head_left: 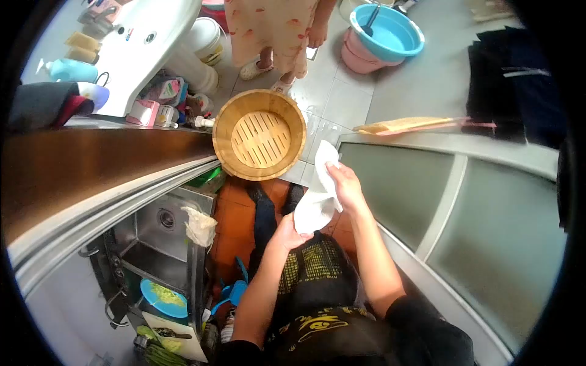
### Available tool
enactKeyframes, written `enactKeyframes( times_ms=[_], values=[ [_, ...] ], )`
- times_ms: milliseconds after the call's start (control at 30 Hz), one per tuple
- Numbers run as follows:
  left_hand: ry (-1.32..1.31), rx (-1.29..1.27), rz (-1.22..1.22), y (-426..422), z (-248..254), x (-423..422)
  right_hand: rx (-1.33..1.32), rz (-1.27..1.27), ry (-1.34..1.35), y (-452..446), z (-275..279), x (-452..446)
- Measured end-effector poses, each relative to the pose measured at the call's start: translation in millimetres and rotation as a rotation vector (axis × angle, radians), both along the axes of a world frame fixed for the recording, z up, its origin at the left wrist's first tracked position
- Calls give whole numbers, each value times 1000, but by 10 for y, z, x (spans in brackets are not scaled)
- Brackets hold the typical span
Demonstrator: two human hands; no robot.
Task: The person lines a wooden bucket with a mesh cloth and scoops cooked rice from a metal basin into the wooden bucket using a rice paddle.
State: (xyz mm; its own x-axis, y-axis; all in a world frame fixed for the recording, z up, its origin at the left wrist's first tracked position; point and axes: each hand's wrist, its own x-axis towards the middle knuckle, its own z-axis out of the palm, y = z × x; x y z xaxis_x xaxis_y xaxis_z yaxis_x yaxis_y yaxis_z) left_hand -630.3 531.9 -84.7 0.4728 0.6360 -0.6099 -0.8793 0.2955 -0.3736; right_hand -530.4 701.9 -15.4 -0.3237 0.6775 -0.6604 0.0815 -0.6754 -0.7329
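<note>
one: what do the two hands hold?

two: a thin white sheet [313, 210], bent and creased in the middle, held up in front of the wearer's dark apron [317, 323]. whether it is cloth or paper, one cannot tell.

one: and the grip of each hand?

two: the left hand [289, 234] pinches the lower end, thumb against fingers. the right hand [347, 185] pinches it further up, near the side, and part of the sheet stands up past the fingertips.

one: what lies nearest?

two: a round wooden tub [294, 137], upright and open, just beyond the sheet and apart from it. a slatted wooden base [260, 140] shows inside.

one: who is past the tub?

two: a person in a pale patterned garment [268, 24] stands on the grey tiles [342, 97], one hand [317, 35] hanging at the side, well apart from the wearer's hands.

one: and around them?

two: on the far right side, a blue basin [397, 33] sits in a pink basin [360, 56]. at the upper left is a white washbasin [131, 61]. at the lower left is a metal sink [149, 229], with a pale rag [199, 227] draped over its edge. near the sink, a blue plate [160, 310] bears shredded greens [168, 295], and a knife [172, 333] lies on a white cutting board [191, 349].
</note>
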Motion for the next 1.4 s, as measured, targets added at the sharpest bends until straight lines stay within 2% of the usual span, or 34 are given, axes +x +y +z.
enactKeyframes(
  times_ms=[100,133,200,233,267,300,367,433,467,500,567,600,633,667,700,733,767,833,933,967,1000,1033,1100,1133,1167,1233,1333,1400],
  values=[
    [-44,67,-6,124,-234,-49,-39,-3,38,160,-196,-188],
    [-109,87,36,37,-454,-82,-49,-6,62,215,-257,-275],
    [116,-114,125,-30,-793,-187,-52,22,65,358,-389,-428],
    [228,-213,164,88,-733,-320,-50,33,66,421,-464,-485],
    [435,-231,206,179,-664,-476,-60,1,43,468,-599,-529],
    [688,-58,205,189,-735,-592,-50,6,20,547,-750,-561],
    [693,-163,199,315,-753,-902,-41,15,-32,630,-942,-618],
    [1175,-257,-13,262,-1127,-1056,-31,53,-66,682,-1159,-700],
    [1272,-297,51,247,-1259,-1131,-34,77,-84,698,-1260,-730],
    [1378,-300,-17,275,-1295,-1238,-37,97,-105,712,-1369,-743],
    [1349,-285,192,343,-1334,-1381,33,174,-188,720,-1789,-769],
    [1387,-302,164,458,-1151,-1432,69,214,-231,727,-1971,-792],
    [1427,-319,136,597,-838,-1506,257,384,-439,765,-1964,-924],
    [1467,-334,106,639,-700,-1528,321,527,-562,778,-2115,-1003],
    [1457,-241,88,279,-884,-1437,383,670,-685,793,-2327,-1063],
    [1483,-238,-135,42,-809,-1388,425,806,-724,803,-2613,-1137],
    [1639,-189,-287,-1,-581,-1343,467,942,-760,814,-2936,-1233],
    [1379,-257,-240,-215,-376,-1103,483,806,-747,819,-3481,-1518],
    [1106,-302,-243,-606,-303,-815,422,782,-735,898,-4266,-1830],
    [1156,-308,-309,-571,-250,-809,444,744,-752,921,-4482,-1907],
    [1411,-49,-486,-1614,-649,-405,466,708,-767,931,-4691,-1976],
    [1381,-82,-457,-1475,-641,-484,486,674,-785,929,-4872,-2003],
    [1325,-154,-397,-1021,-406,-709,546,673,-803,934,-5024,-2070],
    [1177,-153,-279,-1284,-552,-599,570,658,-815,914,-5137,-2068],
    [1146,-220,-270,-1320,-557,-585,596,643,-825,905,-5217,-2071],
    [1081,-346,-251,-944,-451,-722,620,665,-821,904,-5322,-2064],
    [1149,-183,-13,-698,-540,-803,614,686,-850,967,-5325,-2117],
    [1213,-194,-87,-654,-542,-829,634,669,-848,974,-5401,-2102]
  ],
)
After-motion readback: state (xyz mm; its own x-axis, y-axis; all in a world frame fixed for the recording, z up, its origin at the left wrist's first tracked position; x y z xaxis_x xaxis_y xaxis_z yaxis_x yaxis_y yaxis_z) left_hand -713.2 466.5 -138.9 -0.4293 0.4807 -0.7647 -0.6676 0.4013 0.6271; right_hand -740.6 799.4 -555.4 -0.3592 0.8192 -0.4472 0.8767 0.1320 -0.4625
